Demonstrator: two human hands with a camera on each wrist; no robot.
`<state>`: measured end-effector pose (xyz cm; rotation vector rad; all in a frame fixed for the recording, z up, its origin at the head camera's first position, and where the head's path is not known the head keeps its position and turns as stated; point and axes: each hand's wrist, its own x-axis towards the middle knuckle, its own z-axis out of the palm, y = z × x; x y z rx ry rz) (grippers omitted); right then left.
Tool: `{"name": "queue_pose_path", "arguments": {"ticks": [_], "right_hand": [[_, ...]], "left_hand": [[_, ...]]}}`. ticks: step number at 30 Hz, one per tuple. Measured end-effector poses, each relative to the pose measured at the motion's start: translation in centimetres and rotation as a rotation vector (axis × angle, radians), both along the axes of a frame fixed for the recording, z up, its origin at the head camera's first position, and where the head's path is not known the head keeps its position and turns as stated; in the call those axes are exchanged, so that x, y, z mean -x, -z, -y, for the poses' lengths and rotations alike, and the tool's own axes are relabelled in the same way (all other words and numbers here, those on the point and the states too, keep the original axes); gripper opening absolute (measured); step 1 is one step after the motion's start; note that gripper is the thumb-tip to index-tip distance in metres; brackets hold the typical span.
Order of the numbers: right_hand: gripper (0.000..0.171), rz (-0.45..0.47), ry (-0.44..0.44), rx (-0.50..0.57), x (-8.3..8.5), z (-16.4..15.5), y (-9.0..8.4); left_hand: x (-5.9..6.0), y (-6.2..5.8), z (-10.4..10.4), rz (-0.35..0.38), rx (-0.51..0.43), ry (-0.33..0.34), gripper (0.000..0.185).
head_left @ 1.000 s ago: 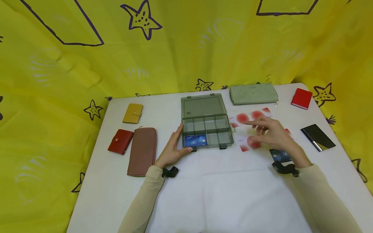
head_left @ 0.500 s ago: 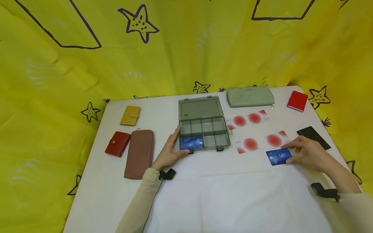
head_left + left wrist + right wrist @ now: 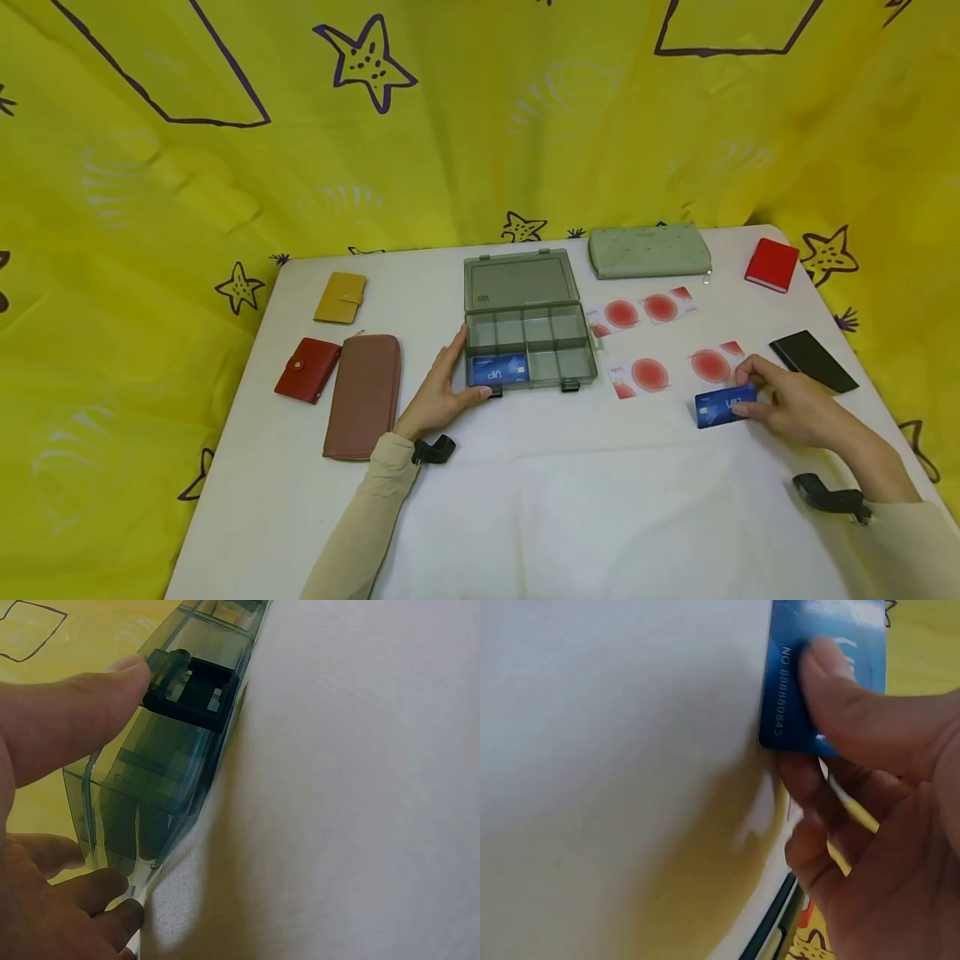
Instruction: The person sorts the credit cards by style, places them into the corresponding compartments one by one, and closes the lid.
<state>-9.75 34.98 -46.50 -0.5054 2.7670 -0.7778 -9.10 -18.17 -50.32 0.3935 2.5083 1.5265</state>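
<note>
A smoky transparent organizer box [image 3: 528, 333] stands open at mid-table, lid tipped back, with one blue VIP card [image 3: 498, 369] in its front left compartment. My left hand [image 3: 463, 368] grips the box's front left corner, fingers along the side. In the left wrist view its thumb [image 3: 82, 712] touches the black latch [image 3: 191, 686] on the box [image 3: 172, 772]. To the right, my right hand [image 3: 746, 402] pinches a second blue VIP card [image 3: 720, 407] by its right edge. The right wrist view shows the thumb [image 3: 855, 697] on top of that card [image 3: 825, 675] and fingers beneath it.
Several white cards with red circles [image 3: 637, 375] lie between the box and my right hand. A green wallet [image 3: 648, 250], a red case [image 3: 771, 265] and a black card holder [image 3: 813, 361] sit at the right. Yellow [image 3: 341, 297], red [image 3: 307, 369] and pink [image 3: 363, 394] wallets lie at the left on the white table [image 3: 600, 517].
My right hand moved from above the red-circle cards down and right to the blue card and now pinches its edge. My left hand has stayed on the box.
</note>
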Motion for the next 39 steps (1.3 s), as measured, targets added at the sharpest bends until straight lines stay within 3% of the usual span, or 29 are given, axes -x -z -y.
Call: {"name": "queue_pose_path", "arguments": {"ticks": [4,9,12,16,18,22,26,29,34,39], "right_hand": [[0.030,-0.056,0.008,0.160,0.5,0.4,-0.6],[0.031,-0.032,0.153,0.328,1.8,3.3,-2.0],[0.039,0.006,0.197,0.534,2.7,6.4,-2.3],[0.053,0.105,0.109,0.873,3.9,11.3,-1.8],[0.057,0.151,0.062,0.958,4.4,13.8,-1.4],[0.059,0.157,0.006,0.931,4.8,18.3,-0.4],[0.058,0.115,-0.066,0.808,4.8,21.8,0.3],[0.058,0.023,-0.132,0.669,4.8,23.7,0.6],[0.063,-0.111,-0.227,0.456,4.8,25.6,0.8],[0.075,-0.121,-0.259,0.397,5.0,25.6,0.6]], "left_hand": [[0.1,0.1,0.1,0.012,0.013,-0.007,0.110],[0.1,0.1,0.2,0.000,0.010,-0.010,0.109],[0.2,0.1,0.2,-0.011,0.003,-0.005,0.109],[0.2,0.2,0.2,-0.012,-0.006,-0.001,0.109],[0.2,0.2,0.1,-0.007,-0.009,0.001,0.109],[0.2,0.2,0.0,-0.001,-0.010,0.000,0.109],[0.0,0.1,-0.2,0.004,-0.009,-0.007,0.109],[-0.1,0.1,-0.3,0.004,-0.003,-0.009,0.109],[0.0,0.1,-0.2,0.004,0.003,-0.005,0.109],[0.0,0.2,0.0,0.000,0.007,-0.012,0.109]]}}
